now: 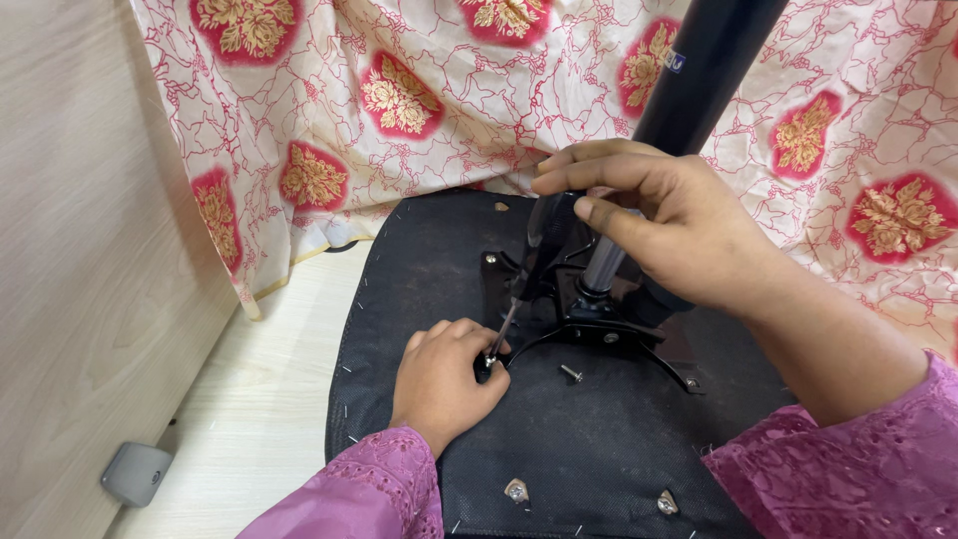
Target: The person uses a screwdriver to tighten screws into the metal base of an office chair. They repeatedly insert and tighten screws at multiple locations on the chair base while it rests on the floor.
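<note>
An upturned chair seat (419,269) covered in black fabric lies on the floor, its black metal mechanism plate (599,324) and gas-lift column (699,80) pointing up toward me. My right hand (669,220) grips the black handle of a screwdriver (534,265), whose tip meets a screw at the plate's left edge. My left hand (444,379) rests on the seat, its fingers pinching that screw at the screwdriver tip. A loose screw (571,373) lies on the fabric just right of my left hand.
A cream cloth with red and gold flower patches (399,100) drapes behind the seat. A pale wooden panel (80,260) stands at the left, with a grey plastic foot (135,473) at its base. Two metal fittings (516,490) (667,502) sit near the seat's front edge.
</note>
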